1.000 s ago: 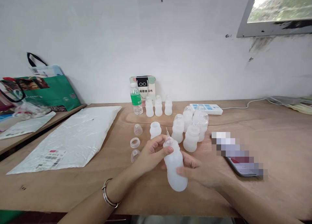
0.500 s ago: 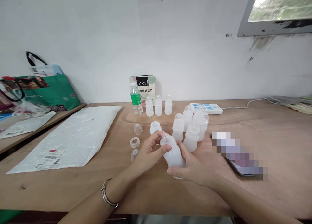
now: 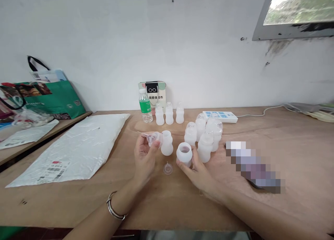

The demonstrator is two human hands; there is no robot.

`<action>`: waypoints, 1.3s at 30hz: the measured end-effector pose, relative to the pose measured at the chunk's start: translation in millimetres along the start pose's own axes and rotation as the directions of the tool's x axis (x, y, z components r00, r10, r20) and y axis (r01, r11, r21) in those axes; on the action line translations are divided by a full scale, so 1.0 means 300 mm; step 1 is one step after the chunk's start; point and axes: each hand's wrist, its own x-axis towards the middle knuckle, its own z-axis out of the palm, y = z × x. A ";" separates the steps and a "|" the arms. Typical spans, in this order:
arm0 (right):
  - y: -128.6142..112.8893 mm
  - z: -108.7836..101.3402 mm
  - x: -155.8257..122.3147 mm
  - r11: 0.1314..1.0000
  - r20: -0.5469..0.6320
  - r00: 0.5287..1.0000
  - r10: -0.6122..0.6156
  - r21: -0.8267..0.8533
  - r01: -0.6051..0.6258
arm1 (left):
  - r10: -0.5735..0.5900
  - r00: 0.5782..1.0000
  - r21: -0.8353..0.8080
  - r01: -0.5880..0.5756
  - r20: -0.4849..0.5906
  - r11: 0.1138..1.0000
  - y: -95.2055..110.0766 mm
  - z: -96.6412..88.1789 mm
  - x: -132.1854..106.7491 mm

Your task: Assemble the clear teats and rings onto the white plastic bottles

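Note:
My left hand (image 3: pixel 146 161) pinches a clear baby bottle nipple with its screw ring (image 3: pixel 156 139), lifted off to the left. In my right hand (image 3: pixel 200 173) is a milky white baby bottle (image 3: pixel 184 153), its open mouth facing up; the fingers wrap its side. Between the hands, a clear nipple (image 3: pixel 168 168) lies flange down on the table. Behind it stands another open white bottle (image 3: pixel 167 144). Close to my right hand, several capped bottles (image 3: pixel 205 149) stand in a cluster. My left hand hides the spot where loose caps and a ring lay.
Three capped bottles (image 3: pixel 169 115) stand at the back beside a water bottle (image 3: pixel 145 107) and a paper bag (image 3: pixel 159 90). A white mailer (image 3: pixel 86 142) lies left. On the right are a power strip (image 3: pixel 225 117) and a blurred-out phone (image 3: pixel 257 184).
The nipple and ring have come off the bottle and moved left with my left hand. My right hand has turned the bottle upright, its mouth now open. The loose nipple has come into view.

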 end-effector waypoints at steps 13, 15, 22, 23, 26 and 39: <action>0.029 -0.002 -0.128 0.981 -0.135 0.979 -0.156 -0.140 0.137 | 0.107 0.939 -0.128 -0.068 0.326 0.989 0.009 -0.021 -0.028; 0.030 -0.009 -0.167 0.923 -0.224 0.919 -0.324 -0.287 0.256 | 0.175 0.924 -0.166 -0.124 0.341 0.978 0.006 -0.008 -0.035; 0.004 -0.005 -0.075 0.579 0.296 0.828 -0.477 -0.603 0.549 | 0.167 0.913 -0.169 -0.111 0.371 0.979 -0.016 0.004 -0.042; 0.004 -0.002 -0.065 0.570 0.317 0.816 -0.483 -0.594 0.568 | 0.177 0.916 -0.168 -0.123 0.359 0.978 -0.020 -0.001 -0.041; 0.009 0.003 -0.060 0.582 0.316 0.822 -0.474 -0.588 0.562 | 0.214 0.917 -0.158 -0.170 0.337 0.973 -0.025 -0.011 -0.036; 0.105 -0.137 -0.168 0.886 -0.343 0.902 -0.264 -0.456 0.086 | 0.207 0.919 -0.213 -0.140 0.337 0.967 0.003 -0.022 -0.030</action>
